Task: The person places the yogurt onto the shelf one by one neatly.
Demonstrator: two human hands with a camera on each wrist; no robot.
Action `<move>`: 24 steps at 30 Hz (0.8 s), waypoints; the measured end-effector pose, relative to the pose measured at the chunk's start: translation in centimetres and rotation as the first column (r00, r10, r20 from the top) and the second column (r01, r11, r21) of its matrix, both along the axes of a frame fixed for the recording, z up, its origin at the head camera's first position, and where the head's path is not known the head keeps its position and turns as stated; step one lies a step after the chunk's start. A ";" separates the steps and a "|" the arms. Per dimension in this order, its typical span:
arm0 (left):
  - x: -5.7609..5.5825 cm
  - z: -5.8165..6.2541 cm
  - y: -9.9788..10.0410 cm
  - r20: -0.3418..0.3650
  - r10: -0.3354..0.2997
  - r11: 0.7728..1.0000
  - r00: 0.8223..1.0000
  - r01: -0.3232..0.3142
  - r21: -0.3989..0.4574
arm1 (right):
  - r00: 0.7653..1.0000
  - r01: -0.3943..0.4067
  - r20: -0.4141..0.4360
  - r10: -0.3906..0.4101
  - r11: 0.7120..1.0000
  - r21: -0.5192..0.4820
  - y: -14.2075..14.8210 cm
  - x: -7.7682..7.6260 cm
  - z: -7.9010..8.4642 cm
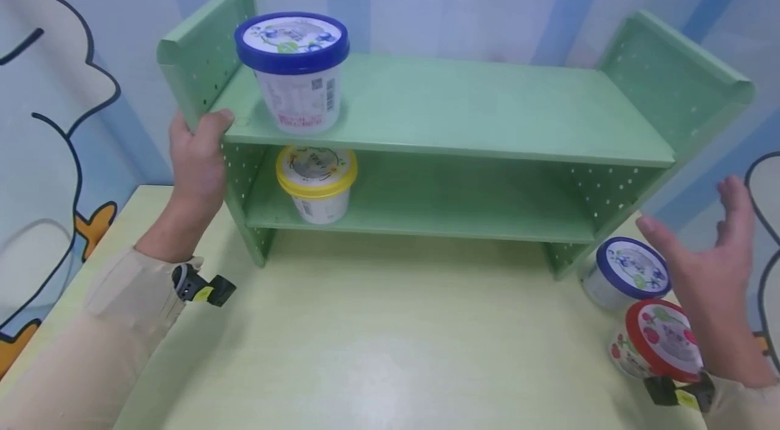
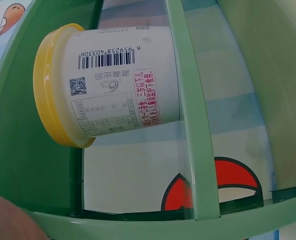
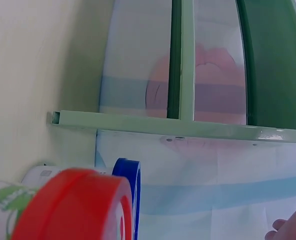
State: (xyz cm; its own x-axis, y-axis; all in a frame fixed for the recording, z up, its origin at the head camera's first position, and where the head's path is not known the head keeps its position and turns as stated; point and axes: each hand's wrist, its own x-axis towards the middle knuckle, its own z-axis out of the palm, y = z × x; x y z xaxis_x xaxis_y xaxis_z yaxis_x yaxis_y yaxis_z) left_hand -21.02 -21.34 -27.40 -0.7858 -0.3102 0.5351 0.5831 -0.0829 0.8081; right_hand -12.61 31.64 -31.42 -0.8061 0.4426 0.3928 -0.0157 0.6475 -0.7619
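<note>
My left hand (image 1: pixel 200 159) grips the left side panel of a green two-tier shelf (image 1: pixel 463 108), its thumb lying by the upper board's front corner. Close to that thumb, a blue-lidded paper tub (image 1: pixel 301 95) stands upright on the upper board. Below it, a yellow-lidded tub (image 1: pixel 323 206) sits on the lower board; the left wrist view shows this yellow-lidded tub (image 2: pixel 123 80) with its barcode facing out. Raised off the shelf's right side, my right hand (image 1: pixel 713 274) holds nothing, thumb and fingers spread. Only its fingertips (image 3: pixel 283 227) show in the right wrist view.
On the table (image 1: pixel 390 335), right of the shelf, stand another blue-lidded tub (image 1: pixel 634 267) and a red-lidded tub (image 1: pixel 664 338), the latter partly hidden by my right forearm. A wall (image 1: pixel 463 3) with blue stripes and cartoon shapes rises behind the shelf.
</note>
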 end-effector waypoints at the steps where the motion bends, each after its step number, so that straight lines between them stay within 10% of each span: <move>1: 0.0 0.0 0.0 0.003 0.000 1.000 1.000 0.000 0.004 | 1.000 -0.001 0.000 0.001 1.000 0.002 0.0 0.0 0.0; 24: 0.0 0.1 0.0 0.018 0.020 1.000 1.000 -0.020 0.009 | 0.981 0.120 0.156 -0.112 0.992 -0.041 0.8 1.7 -1.0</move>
